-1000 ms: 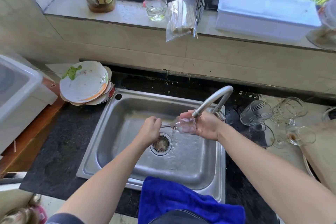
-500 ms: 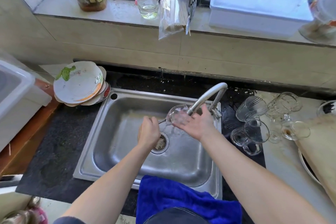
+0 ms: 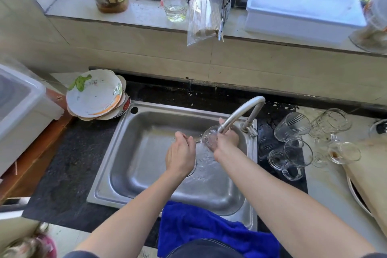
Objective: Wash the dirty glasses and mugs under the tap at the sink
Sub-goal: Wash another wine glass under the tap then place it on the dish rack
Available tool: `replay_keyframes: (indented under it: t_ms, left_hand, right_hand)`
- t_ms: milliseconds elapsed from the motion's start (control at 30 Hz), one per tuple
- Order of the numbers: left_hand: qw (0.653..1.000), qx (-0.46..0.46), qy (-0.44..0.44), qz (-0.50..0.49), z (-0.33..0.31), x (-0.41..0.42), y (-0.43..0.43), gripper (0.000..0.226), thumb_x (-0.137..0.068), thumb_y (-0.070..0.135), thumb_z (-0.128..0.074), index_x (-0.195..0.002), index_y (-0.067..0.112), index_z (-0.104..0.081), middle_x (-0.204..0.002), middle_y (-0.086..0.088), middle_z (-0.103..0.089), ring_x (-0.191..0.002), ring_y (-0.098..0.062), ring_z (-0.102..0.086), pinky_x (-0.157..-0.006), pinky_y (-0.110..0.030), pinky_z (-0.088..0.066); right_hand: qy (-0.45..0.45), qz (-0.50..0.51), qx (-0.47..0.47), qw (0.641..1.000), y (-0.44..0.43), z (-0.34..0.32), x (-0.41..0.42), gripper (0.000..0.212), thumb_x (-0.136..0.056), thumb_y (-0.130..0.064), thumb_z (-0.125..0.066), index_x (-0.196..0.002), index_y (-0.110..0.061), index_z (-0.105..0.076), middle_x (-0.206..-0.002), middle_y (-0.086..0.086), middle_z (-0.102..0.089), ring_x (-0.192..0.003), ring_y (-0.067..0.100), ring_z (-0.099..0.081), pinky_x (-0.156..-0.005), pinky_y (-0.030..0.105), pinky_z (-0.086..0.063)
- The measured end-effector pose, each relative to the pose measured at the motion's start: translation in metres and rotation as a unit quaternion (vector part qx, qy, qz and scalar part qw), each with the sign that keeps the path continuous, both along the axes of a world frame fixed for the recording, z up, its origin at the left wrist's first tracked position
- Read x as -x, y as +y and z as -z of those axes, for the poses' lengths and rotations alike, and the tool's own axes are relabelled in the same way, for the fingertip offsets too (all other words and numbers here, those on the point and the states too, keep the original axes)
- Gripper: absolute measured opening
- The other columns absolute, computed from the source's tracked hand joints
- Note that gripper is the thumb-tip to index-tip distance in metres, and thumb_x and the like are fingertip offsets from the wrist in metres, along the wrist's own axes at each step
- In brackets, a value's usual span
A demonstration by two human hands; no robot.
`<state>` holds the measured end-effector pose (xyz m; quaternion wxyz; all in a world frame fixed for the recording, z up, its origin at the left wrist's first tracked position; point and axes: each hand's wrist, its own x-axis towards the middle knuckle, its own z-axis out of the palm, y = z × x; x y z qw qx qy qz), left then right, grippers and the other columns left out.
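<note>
The dark tabletop (image 3: pixel 69 165) carries a steel sink (image 3: pixel 146 176) at its middle, with a blue cloth (image 3: pixel 194 228) draped over the near rim and a stack of used plates (image 3: pixel 94 96) at the far left corner. The tap (image 3: pixel 240 114) arches over the basin and runs; water splashes across the sink floor beside the drain. Right of the sink a cluster of glasses and mugs (image 3: pixel 293 146) waits on the tabletop, some on their sides, and a stemmed one at the far right shows a brown residue in its bowl, so those look not yet washed. No separate clean pile is visible, so by my judgement the job is near its start, with most of the glassware left. The right hand (image 3: pixel 227 141) is closed around the bowl of a clear stemmed glass (image 3: pixel 209 137), tipping its mouth up into the stream right under the spout. The left hand (image 3: pixel 181 156) sits just beside it over the drain, fingers curled and apparently pinching the thin stem, though that contact is too small to confirm.
</note>
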<state>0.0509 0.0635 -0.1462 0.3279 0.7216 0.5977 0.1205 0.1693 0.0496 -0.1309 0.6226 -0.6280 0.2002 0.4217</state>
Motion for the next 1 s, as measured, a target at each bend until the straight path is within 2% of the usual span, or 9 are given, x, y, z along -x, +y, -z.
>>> replay_keyframes:
  t_ms: [67, 133, 233, 267, 333, 433, 667, 800, 1000]
  left_hand:
    - [0.990, 0.132, -0.040, -0.026, 0.002, -0.001, 0.003, 0.024, -0.095, 0.029, -0.036, -0.083, 0.008, -0.038, -0.069, -0.004, -0.045, -0.070, -0.034, -0.044, -0.061, -0.035, -0.031]
    - [0.951, 0.273, -0.116, -0.083, 0.000, -0.005, 0.009, 0.023, -0.092, 0.023, -0.036, -0.074, 0.009, -0.036, -0.064, -0.007, -0.039, -0.056, -0.025, -0.037, -0.051, -0.028, -0.028]
    - [0.924, 0.357, -0.096, -0.101, -0.005, 0.001, 0.020, 0.019, -0.090, 0.019, -0.038, -0.072, 0.014, -0.039, -0.061, -0.011, -0.043, -0.036, -0.013, -0.028, -0.041, -0.011, -0.018]
    - [0.924, 0.363, -0.088, -0.084, -0.005, 0.004, 0.023, 0.018, -0.089, 0.019, -0.038, -0.072, 0.014, -0.040, -0.060, -0.012, -0.045, -0.036, -0.012, -0.027, -0.041, -0.010, -0.017]
    - [0.923, 0.369, -0.096, -0.059, -0.002, 0.008, 0.027, 0.017, -0.089, 0.019, -0.040, -0.073, 0.016, -0.039, -0.061, -0.012, -0.047, -0.036, -0.012, -0.027, -0.041, -0.011, -0.017]
    - [0.914, 0.366, -0.154, -0.081, 0.007, 0.006, 0.032, 0.015, -0.096, 0.025, -0.044, -0.084, 0.016, -0.044, -0.067, -0.010, -0.050, -0.040, -0.013, -0.032, -0.041, -0.015, -0.019]
    - [0.803, 0.459, -0.340, -0.167, 0.011, -0.041, 0.013, 0.023, -0.090, 0.017, -0.066, -0.100, -0.001, -0.057, -0.078, -0.017, -0.064, -0.059, -0.020, -0.061, -0.048, -0.023, -0.050]
    - [0.739, 0.485, -0.404, -0.235, 0.006, -0.068, 0.011, 0.016, -0.091, -0.003, -0.055, -0.077, 0.006, -0.053, -0.041, -0.001, -0.053, -0.037, -0.010, -0.047, -0.039, -0.018, -0.045]
    - [0.728, 0.514, -0.376, -0.252, 0.009, -0.077, 0.008, 0.011, -0.092, 0.001, -0.053, -0.085, 0.007, -0.058, -0.060, -0.005, -0.055, -0.049, -0.012, -0.040, -0.047, -0.020, -0.039]
  right_hand:
    - [-0.257, -0.116, 0.035, 0.959, -0.009, 0.009, -0.005, 0.048, -0.087, -0.029, -0.071, -0.127, -0.018, -0.048, -0.117, 0.002, -0.058, -0.081, 0.001, -0.063, -0.074, 0.024, -0.058]
    - [-0.479, -0.240, 0.027, 0.844, -0.023, 0.012, -0.008, 0.063, -0.080, -0.043, -0.073, -0.133, -0.022, -0.045, -0.116, -0.009, -0.047, -0.089, -0.020, -0.054, -0.068, 0.003, -0.046]
    - [-0.571, -0.411, 0.039, 0.710, -0.037, 0.022, -0.019, 0.065, -0.072, -0.064, -0.069, -0.124, -0.026, -0.059, -0.111, -0.016, -0.055, -0.087, -0.017, -0.052, -0.071, 0.002, -0.038]
    - [-0.556, -0.435, 0.060, 0.706, -0.037, 0.020, -0.023, 0.056, -0.070, -0.068, -0.067, -0.111, -0.030, -0.066, -0.098, -0.018, -0.063, -0.081, -0.010, -0.056, -0.071, 0.010, -0.042]
    - [-0.439, -0.425, 0.060, 0.789, -0.031, 0.011, -0.031, 0.039, -0.073, -0.067, -0.065, -0.080, -0.029, -0.069, -0.073, -0.013, -0.068, -0.068, 0.002, -0.064, -0.057, 0.022, -0.049]
    - [-0.287, -0.447, 0.023, 0.847, -0.030, 0.003, -0.041, 0.033, -0.083, -0.058, -0.064, -0.084, -0.024, -0.065, -0.085, -0.001, -0.071, -0.062, 0.019, -0.072, -0.036, 0.026, -0.045]
    - [-0.408, -0.478, -0.018, 0.778, -0.061, -0.006, -0.057, 0.030, -0.079, -0.037, -0.077, -0.105, -0.032, -0.064, -0.109, -0.008, -0.062, -0.101, 0.008, -0.061, -0.086, 0.039, -0.055]
    - [-0.483, -0.470, -0.010, 0.739, -0.077, -0.015, -0.058, 0.043, -0.077, -0.029, -0.080, -0.117, -0.028, -0.063, -0.114, -0.012, -0.055, -0.104, 0.006, -0.059, -0.087, 0.036, -0.056]
    - [-0.592, -0.492, -0.007, 0.638, -0.096, -0.020, -0.059, 0.049, -0.076, -0.023, -0.080, -0.122, -0.020, -0.062, -0.120, -0.011, -0.054, -0.108, 0.003, -0.053, -0.093, 0.033, -0.051]
